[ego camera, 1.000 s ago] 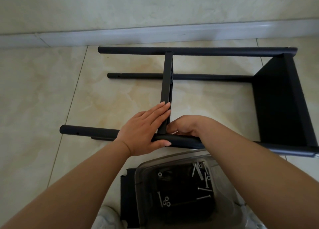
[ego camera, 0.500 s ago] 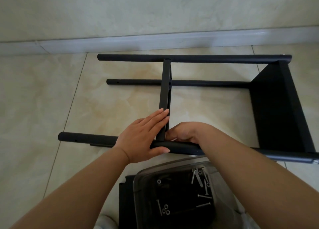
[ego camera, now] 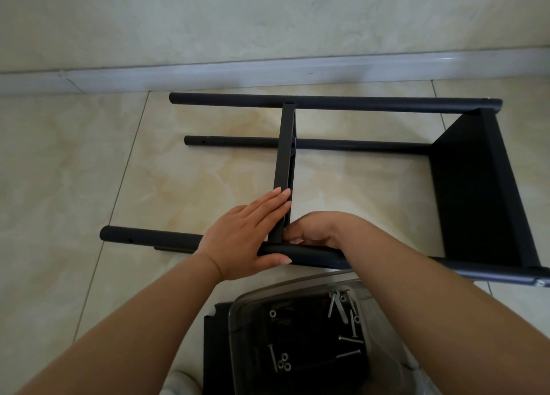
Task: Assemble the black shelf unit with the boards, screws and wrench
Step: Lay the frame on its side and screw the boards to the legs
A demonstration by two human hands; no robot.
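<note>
Frame: the black shelf unit of round metal tubes [ego camera: 327,103] lies on its side on the beige floor tiles [ego camera: 74,171]; judging by this, it is about half built.
End board: the wide black end board [ego camera: 476,192] is already fixed at the frame's right end.
Middle board: the narrow black middle board [ego camera: 285,168] stands edge-up mid-frame, between the far and near tubes, seemingly being fastened.
Spare board: another flat black board [ego camera: 217,350] lies nearer than the frame, still to fit.
Tray: a clear plastic tray [ego camera: 244,311] rests on that board, holding loose silver screws [ego camera: 351,339] and nuts.
Left hand: the left hand [ego camera: 247,234] is spread flat on the middle board, thumb under the near tube.
Right hand: the right hand [ego camera: 315,231] curls at the board-tube joint; what it pinches I cannot tell.
Wrench: not identifiable.
</note>
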